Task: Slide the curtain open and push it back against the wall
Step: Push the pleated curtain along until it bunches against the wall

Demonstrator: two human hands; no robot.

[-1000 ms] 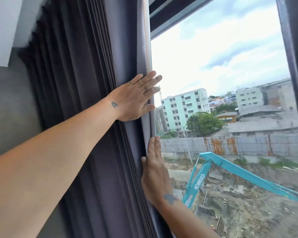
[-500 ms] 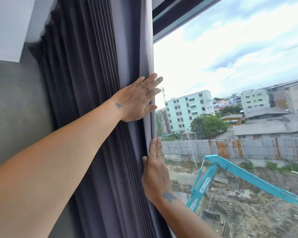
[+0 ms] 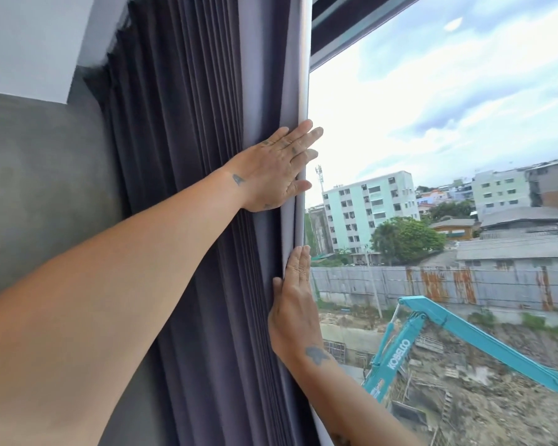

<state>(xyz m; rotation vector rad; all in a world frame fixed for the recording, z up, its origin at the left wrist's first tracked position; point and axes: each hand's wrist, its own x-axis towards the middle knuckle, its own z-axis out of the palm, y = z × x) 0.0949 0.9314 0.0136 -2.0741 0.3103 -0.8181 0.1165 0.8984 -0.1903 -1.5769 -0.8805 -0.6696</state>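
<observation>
Grey curtain (image 3: 187,194) — bunched against wall

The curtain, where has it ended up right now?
The curtain is bunched in folds at the left of the head view, between the grey wall and the window, with both flat hands pressing its leading edge.

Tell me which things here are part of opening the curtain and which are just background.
Job: curtain, left hand, right hand, wall.
Background: window frame, excavator, green building, tree.
</observation>
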